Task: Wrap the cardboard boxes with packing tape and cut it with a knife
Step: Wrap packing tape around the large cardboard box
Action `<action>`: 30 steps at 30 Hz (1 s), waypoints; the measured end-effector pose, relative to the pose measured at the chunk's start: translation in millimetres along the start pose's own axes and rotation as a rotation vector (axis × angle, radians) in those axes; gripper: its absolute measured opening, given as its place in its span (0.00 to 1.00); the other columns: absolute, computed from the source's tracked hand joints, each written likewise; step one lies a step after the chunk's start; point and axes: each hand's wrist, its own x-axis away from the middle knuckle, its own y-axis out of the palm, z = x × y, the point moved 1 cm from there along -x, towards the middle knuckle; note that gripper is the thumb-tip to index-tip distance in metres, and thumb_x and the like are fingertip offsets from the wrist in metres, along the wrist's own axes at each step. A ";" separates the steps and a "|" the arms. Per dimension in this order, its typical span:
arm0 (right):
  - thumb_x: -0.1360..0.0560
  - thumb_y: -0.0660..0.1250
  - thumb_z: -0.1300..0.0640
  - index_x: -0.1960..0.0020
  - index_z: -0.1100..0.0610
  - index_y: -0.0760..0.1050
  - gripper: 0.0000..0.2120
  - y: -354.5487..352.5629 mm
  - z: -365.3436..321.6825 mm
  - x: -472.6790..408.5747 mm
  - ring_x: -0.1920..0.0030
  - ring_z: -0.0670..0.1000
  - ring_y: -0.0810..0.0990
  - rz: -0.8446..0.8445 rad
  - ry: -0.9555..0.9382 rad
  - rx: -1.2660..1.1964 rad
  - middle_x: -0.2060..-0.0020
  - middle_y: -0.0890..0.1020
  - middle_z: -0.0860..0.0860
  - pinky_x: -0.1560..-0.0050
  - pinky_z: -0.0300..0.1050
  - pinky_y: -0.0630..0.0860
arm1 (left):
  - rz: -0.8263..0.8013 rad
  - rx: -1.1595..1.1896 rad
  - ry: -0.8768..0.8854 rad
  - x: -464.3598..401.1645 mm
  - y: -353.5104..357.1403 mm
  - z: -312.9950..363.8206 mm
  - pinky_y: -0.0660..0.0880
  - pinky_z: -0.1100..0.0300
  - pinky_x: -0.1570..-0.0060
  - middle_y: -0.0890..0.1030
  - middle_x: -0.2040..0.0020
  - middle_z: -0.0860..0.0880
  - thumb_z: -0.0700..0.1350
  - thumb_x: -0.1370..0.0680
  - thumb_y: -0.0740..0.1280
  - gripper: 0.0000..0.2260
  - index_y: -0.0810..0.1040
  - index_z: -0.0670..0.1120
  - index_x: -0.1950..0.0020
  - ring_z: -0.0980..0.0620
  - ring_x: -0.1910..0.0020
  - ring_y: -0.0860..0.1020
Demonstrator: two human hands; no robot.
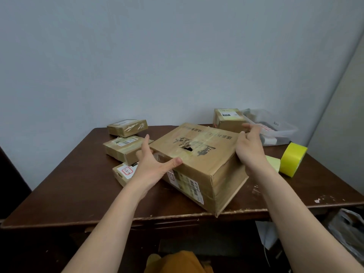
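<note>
Large cardboard box (199,164): brown, worn, on dark wooden table (78,186), near corner overhanging front edge. Top face printed with black characters, ragged hole (187,148) torn through middle, glossy old tape across. Near side bearing white shipping labels with barcodes (189,184). Bottom edge on right side splayed outward.

Left hand (152,164): at box's left top edge, fingers straight and spread, thumb laid along near edge; no curl round anything.

Right hand (250,146): against box's right top edge, fingers extended and loosely together over far corner; contact at fingertips not clear.

Roll of yellow packing tape (293,159): on edge, right of box, just apart from it.

Three small cardboard boxes (126,148): left of large box, taped, labelled. Fourth small box (228,119) behind right hand, at table's rear.

Clear plastic bag (271,127): far right rear, contents indistinct.
</note>
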 end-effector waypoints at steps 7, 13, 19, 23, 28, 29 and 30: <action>0.18 0.52 0.58 0.28 0.48 0.62 0.19 -12.6 -8.8 -14.8 0.58 0.51 0.74 -0.197 0.067 0.054 0.56 0.74 0.51 0.61 0.44 0.70 | 0.174 0.142 0.067 15.7 -17.1 -9.2 0.66 0.66 0.42 0.71 0.36 0.59 0.68 0.29 0.64 0.20 0.77 0.61 0.41 0.59 0.37 0.71; 0.16 0.57 0.55 0.27 0.48 0.62 0.18 30.4 -5.2 -12.4 0.56 0.47 0.79 -0.389 0.060 -0.016 0.48 0.78 0.52 0.68 0.35 0.76 | 0.385 -0.126 0.133 44.2 -34.4 -32.7 0.67 0.70 0.46 0.74 0.42 0.53 0.52 0.21 0.68 0.05 0.82 0.56 0.48 0.68 0.45 0.72; 0.17 0.61 0.53 0.33 0.53 0.70 0.13 48.1 -7.6 -17.3 0.49 0.48 0.79 -0.288 0.044 0.037 0.44 0.78 0.50 0.51 0.47 0.78 | 0.474 -0.233 0.091 56.9 -28.6 -20.6 0.65 0.65 0.44 0.67 0.44 0.52 0.50 0.20 0.66 0.12 0.80 0.49 0.39 0.59 0.46 0.69; 0.19 0.63 0.49 0.40 0.45 0.72 0.08 23.0 -8.8 3.7 0.54 0.39 0.73 -0.396 -0.010 0.248 0.50 0.74 0.42 0.61 0.39 0.69 | 0.453 -0.266 0.070 58.5 -10.7 -10.6 0.65 0.62 0.43 0.63 0.43 0.52 0.47 0.17 0.61 0.11 0.77 0.48 0.37 0.54 0.45 0.69; 0.24 0.71 0.59 0.41 0.49 0.76 0.13 18.1 -1.7 32.7 0.42 0.43 0.72 -0.435 -0.331 0.379 0.44 0.76 0.44 0.37 0.42 0.70 | 0.431 -0.337 -0.037 61.0 4.4 -3.2 0.63 0.58 0.44 0.59 0.43 0.50 0.46 0.17 0.58 0.11 0.73 0.49 0.36 0.46 0.37 0.66; 0.24 0.71 0.60 0.42 0.51 0.78 0.12 18.4 -0.7 31.6 0.42 0.42 0.72 -0.432 -0.360 0.352 0.44 0.78 0.44 0.35 0.42 0.70 | 0.424 -0.384 -0.049 62.4 4.9 -1.2 0.64 0.56 0.43 0.59 0.43 0.50 0.47 0.17 0.58 0.10 0.72 0.49 0.36 0.46 0.38 0.65; 0.24 0.71 0.60 0.44 0.53 0.80 0.10 18.7 -0.2 29.3 0.43 0.43 0.74 -0.434 -0.372 0.340 0.46 0.80 0.44 0.35 0.42 0.70 | 0.414 -0.437 -0.056 64.0 4.0 0.6 0.65 0.54 0.42 0.58 0.44 0.50 0.47 0.17 0.59 0.10 0.72 0.48 0.37 0.46 0.39 0.64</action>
